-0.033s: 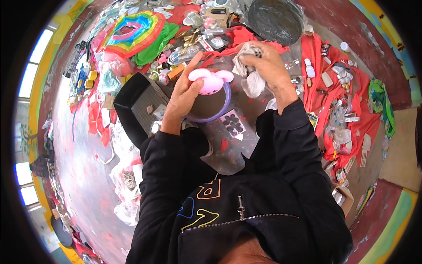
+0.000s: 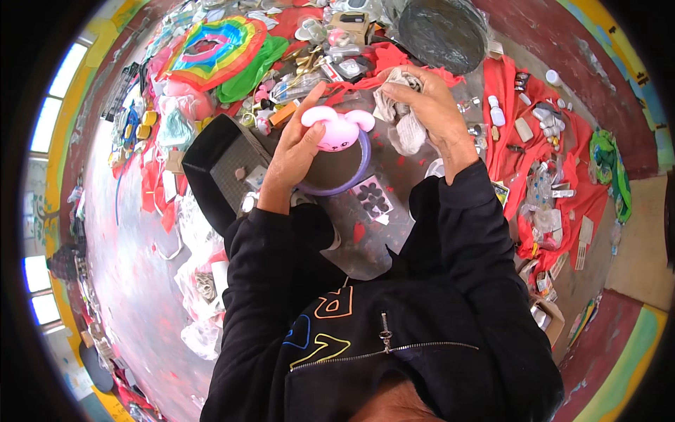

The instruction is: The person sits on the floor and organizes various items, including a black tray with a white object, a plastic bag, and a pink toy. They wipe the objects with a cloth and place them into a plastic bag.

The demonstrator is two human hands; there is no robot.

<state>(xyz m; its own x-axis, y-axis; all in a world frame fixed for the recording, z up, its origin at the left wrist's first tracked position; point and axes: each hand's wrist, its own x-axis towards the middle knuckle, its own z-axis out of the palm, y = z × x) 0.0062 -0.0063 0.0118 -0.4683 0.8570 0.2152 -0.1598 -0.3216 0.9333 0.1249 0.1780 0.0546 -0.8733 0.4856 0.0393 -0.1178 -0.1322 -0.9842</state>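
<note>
My left hand [image 2: 294,153] is closed on a headband [image 2: 363,160], a purple hoop with a pink, floppy-eared animal head [image 2: 336,135] on it. The thumb lies against the side of the pink head, while one finger points up behind it. In my right hand [image 2: 437,111] is a crumpled, greyish-white cloth [image 2: 409,135], stained in places, pinched at the top so that its lower end hangs down. The cloth is just right of the pink head, apart from it. On the floor below the hoop lies a small pinkish card [image 2: 373,198] with dark flower-like shapes.
A black open box [image 2: 204,158] stands beside my left forearm. Beyond my hands lie a rainbow-coloured ring [image 2: 242,42], green fabric [image 2: 254,70] and heaped small goods. A dark, plastic-covered round thing [image 2: 441,35] is at the back. Red cloth [image 2: 496,84] with bottles and packets spreads rightward.
The pink head has turned slightly, so more of its drawn features show. My right hand and the cloth have shifted a little; both grips stay the same.
</note>
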